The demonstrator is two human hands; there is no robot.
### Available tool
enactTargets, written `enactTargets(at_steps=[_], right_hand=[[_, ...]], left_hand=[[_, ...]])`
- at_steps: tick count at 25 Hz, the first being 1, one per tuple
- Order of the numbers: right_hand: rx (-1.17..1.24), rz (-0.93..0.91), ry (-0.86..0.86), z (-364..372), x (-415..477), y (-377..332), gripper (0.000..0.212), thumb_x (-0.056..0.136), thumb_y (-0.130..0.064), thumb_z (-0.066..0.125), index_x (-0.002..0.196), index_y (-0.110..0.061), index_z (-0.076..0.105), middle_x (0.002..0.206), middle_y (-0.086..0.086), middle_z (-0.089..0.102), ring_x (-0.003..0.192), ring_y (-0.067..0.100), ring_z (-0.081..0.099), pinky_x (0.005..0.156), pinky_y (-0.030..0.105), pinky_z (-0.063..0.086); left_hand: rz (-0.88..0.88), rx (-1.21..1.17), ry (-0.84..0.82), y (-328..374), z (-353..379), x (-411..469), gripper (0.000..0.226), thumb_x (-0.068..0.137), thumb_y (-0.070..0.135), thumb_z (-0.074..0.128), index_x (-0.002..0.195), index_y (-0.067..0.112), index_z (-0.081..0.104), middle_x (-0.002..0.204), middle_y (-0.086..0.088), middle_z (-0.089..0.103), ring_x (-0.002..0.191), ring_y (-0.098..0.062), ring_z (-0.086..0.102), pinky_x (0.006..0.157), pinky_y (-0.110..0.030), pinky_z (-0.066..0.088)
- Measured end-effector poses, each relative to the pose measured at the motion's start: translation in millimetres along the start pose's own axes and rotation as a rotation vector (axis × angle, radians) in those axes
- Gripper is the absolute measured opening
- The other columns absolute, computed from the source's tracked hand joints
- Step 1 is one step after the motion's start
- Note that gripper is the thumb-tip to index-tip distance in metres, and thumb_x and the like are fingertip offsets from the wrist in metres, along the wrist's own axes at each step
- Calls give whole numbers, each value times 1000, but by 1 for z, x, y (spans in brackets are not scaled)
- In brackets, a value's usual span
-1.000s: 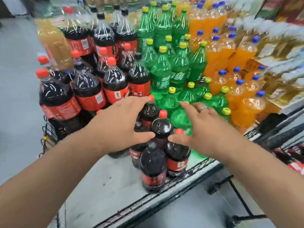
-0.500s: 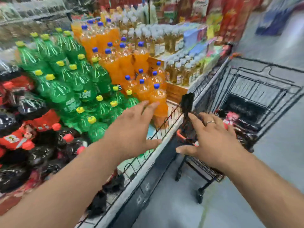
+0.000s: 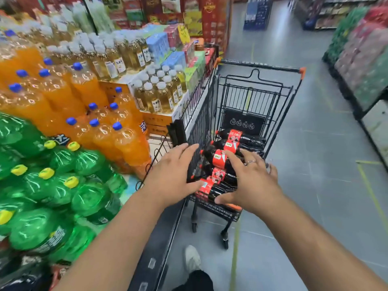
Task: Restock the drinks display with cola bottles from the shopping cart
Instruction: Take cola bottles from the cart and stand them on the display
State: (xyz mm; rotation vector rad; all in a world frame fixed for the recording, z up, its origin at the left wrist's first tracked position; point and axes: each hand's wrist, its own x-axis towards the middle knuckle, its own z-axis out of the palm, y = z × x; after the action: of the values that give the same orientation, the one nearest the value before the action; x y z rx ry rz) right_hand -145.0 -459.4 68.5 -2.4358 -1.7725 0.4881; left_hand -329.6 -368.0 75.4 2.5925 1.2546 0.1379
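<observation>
A black wire shopping cart (image 3: 279, 114) stands in the aisle beside the drinks display (image 3: 159, 244). Several cola bottles (image 3: 231, 143) with red labels and caps lie on their sides in its basket. My left hand (image 3: 172, 175) hovers over the cart's near left edge, fingers straight and spread, holding nothing. My right hand (image 3: 249, 181), a ring on one finger, reaches over the nearest cola bottles with fingers spread; whether it touches them is unclear. Of the display's cola section only a dark sliver shows at the bottom left.
Green bottles with yellow caps (image 3: 52, 185), orange bottles with blue caps (image 3: 84, 114) and pale yellow bottles (image 3: 155, 95) fill the display on the left. Another stacked display (image 3: 365, 59) lines the aisle's right side. Grey floor (image 3: 315, 206) lies around the cart. My shoe (image 3: 192, 259) is below.
My view has swung right from the display's cola bottles to the cart. Both hands left the display and now reach over the cart's bottles, still holding nothing.
</observation>
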Motion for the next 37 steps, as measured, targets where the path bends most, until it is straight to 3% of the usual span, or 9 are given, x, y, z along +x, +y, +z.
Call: enactTargets(at_steps=[5,11,16,22,32,37], right_hand=[[-32,89,-26,8,58,23,121,62,-77,71,153,-43,-3,165,0,3,152,25,1,119,59,9],[-13,194,-70,16,146,36,119,64,-73,73,153,-41,0,164,3,7,151,27,5,119,60,13],[-8,244,-142,30,212,40,116,67,-71,73,154,-40,1,164,6,6,150,30,12,117,57,19],[-35,251,-260,56,273,63,111,72,-69,70,154,-40,2,164,6,4,149,31,14,117,56,19],[-127,82,-404,135,381,132,111,74,-68,69,154,-37,-1,163,10,7,146,31,23,114,54,26],[-172,2,-490,184,414,165,111,75,-68,69,155,-35,0,163,9,6,145,33,23,114,53,25]], left_hand=[[51,-16,-63,-16,19,76,94,90,56,66,161,32,11,168,2,16,154,-18,18,123,-36,23],[108,-72,-153,-52,49,166,90,92,66,54,162,29,10,167,3,20,154,-16,16,124,-42,27],[110,-104,-218,-86,70,231,89,94,63,54,162,24,13,164,0,26,153,-19,20,126,-37,19],[-4,-160,-314,-109,108,280,89,95,62,53,162,21,13,164,-3,27,153,-22,21,125,-38,20],[-296,-234,-397,-104,206,341,86,95,53,61,161,16,19,154,-12,40,145,-28,33,120,-37,23],[-484,-325,-438,-95,277,364,82,96,54,58,160,17,20,152,-14,41,143,-34,35,118,-46,31]])
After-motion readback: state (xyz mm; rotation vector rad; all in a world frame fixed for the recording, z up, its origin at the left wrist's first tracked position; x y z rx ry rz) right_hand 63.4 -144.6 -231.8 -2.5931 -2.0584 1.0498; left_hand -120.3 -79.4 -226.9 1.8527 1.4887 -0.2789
